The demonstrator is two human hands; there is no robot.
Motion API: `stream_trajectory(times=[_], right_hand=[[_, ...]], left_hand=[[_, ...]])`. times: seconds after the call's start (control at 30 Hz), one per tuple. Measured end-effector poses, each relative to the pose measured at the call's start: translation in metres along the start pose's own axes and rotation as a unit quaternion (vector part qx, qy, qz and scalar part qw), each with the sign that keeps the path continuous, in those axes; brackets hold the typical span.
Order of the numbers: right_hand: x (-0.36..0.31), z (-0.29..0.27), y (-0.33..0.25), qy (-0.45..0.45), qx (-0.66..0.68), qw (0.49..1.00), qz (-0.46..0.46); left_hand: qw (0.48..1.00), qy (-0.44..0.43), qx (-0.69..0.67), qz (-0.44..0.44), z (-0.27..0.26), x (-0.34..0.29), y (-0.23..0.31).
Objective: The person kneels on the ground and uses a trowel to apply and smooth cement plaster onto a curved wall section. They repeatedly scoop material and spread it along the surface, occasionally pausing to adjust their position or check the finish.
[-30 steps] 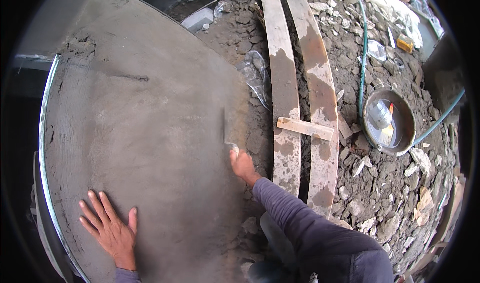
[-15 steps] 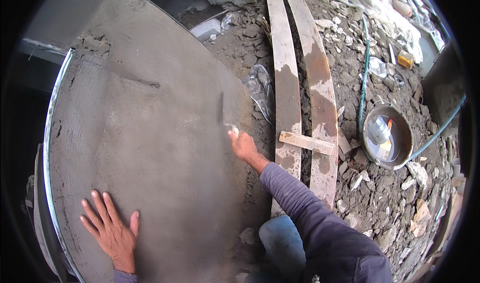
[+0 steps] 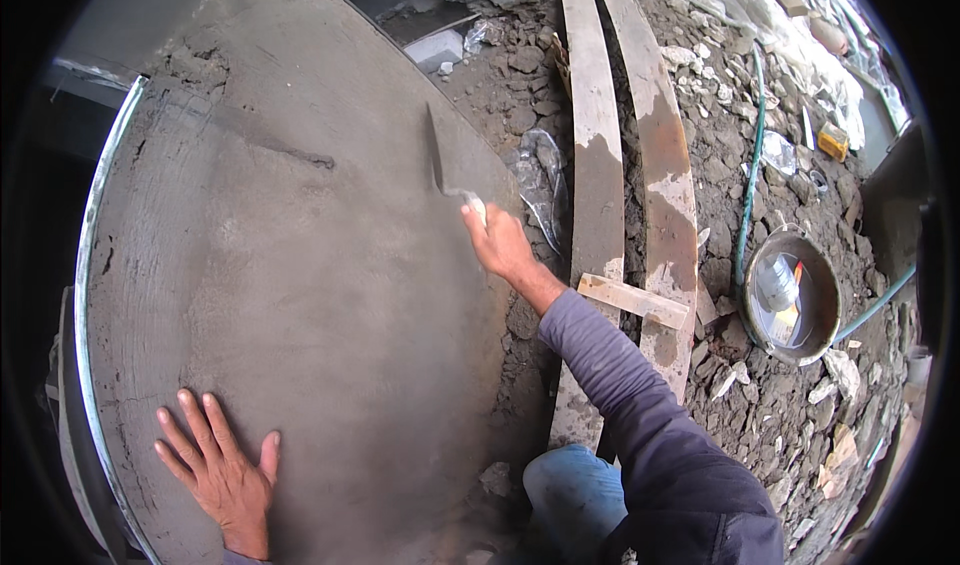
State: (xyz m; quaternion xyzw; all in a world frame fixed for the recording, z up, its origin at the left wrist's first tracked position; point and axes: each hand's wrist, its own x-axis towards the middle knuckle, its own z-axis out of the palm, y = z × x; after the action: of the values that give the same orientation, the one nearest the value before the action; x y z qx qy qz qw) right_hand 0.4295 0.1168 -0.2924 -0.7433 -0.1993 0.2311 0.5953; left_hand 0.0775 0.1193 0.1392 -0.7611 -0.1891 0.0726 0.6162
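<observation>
My right hand (image 3: 497, 240) is closed around the pale handle of a trowel (image 3: 437, 155). Its thin dark blade points away from me, seen nearly edge-on, at the right side of a wet grey mortar surface (image 3: 310, 295). Whether the blade's full length touches the mortar I cannot tell. My left hand (image 3: 225, 475) is spread flat with fingers apart against the same surface, low on the left. A dark raised streak of mortar (image 3: 295, 152) crosses the upper part, and a rough patch lies near the far left corner.
A metal strip (image 3: 92, 235) edges the mortar on the left. Two long mortar-stained planks (image 3: 600, 180), joined by a short crosspiece (image 3: 633, 300), lie to the right. Beyond them are rubble, a green hose (image 3: 752, 165) and a bucket (image 3: 838, 305) holding a brush and a clear container.
My right hand has moved the trowel farther away along the mortar's right side. The left hand stays spread in nearly the same place. The view has shifted slightly.
</observation>
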Motion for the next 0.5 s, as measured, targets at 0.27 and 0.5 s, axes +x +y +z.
stream_trajectory(times=[0.27,0.5], right_hand=[[0.021,-0.009,0.082,-0.107,-0.048,0.955,0.273],[0.077,0.044,0.101,0.127,-0.067,0.981,-0.127]], left_hand=[[0.999,0.027,-0.009,0.015,0.019,0.001,-0.005],[0.999,-0.014,0.038,-0.003,0.053,0.007,0.019]])
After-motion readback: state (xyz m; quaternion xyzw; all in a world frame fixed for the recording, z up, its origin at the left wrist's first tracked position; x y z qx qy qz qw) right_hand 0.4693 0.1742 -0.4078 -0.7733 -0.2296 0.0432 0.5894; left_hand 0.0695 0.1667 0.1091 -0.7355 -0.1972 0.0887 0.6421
